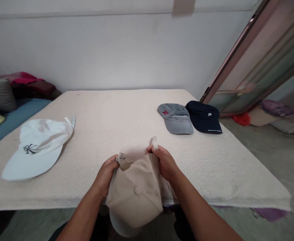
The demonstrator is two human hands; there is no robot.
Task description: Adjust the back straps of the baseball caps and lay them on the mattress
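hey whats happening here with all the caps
A person holds a beige cap at the near edge of a cloth-covered table, crown up. The left hand grips the back strap end with the buckle; the right hand pinches the other strap end. A white cap lies to the left; a grey cap and a navy cap lie side by side to the right.
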